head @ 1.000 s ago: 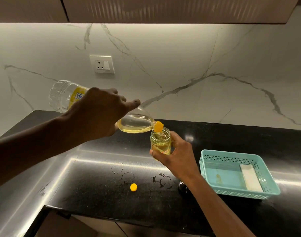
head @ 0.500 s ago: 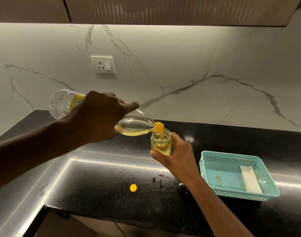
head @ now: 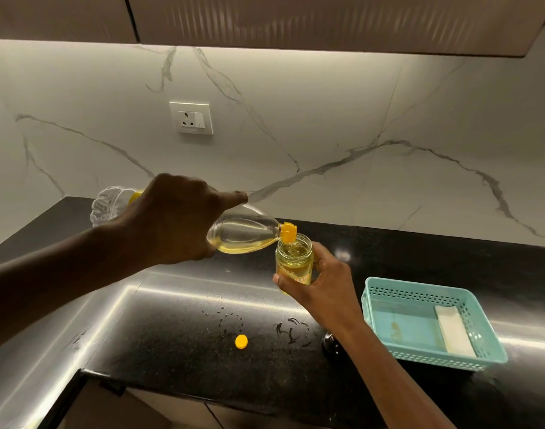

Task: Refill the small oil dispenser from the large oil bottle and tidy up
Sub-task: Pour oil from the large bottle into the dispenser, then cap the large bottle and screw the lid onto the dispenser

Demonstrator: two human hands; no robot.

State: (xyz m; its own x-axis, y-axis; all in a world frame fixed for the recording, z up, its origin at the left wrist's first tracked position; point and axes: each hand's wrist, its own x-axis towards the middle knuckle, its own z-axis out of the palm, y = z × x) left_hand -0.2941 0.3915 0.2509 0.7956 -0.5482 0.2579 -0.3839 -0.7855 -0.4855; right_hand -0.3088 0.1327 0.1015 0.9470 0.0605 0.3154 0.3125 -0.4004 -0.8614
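Small oil dispenser [head: 294,261]: clear glass jar, mouth open, upright, apparently lifted off the black counter [head: 172,342]. Held upright so the mouth faces the stream and nothing spills. Yellow oil visible through most of the glass; exact level not readable.

Right hand [head: 323,281]: fingers and thumb curled round the jar's lower body from its 4 o'clock side, rim left free for pouring.

Large oil bottle [head: 243,232]: at 10 o'clock of the jar, tipped near horizontal, yellow neck [head: 288,232] just over the jar rim at 12 o'clock. Oil pooled along the lower shoulder; thin stream into the jar. Shallow tilt judged a way of keeping the flow slow.

Left hand [head: 175,221]: wrapped over the bottle's mid-body, index finger stretched along the shoulder toward the neck, probably to steer the tilt.

Yellow cap [head: 241,341]: loose on the counter at 7 o'clock of the jar, near oily ring marks [head: 291,331].

Dark round object [head: 330,346] at 5 o'clock, half hidden by the right forearm; possibly the dispenser's top.

Teal basket [head: 385,308] at 4 o'clock, white folded pad [head: 453,331] inside.
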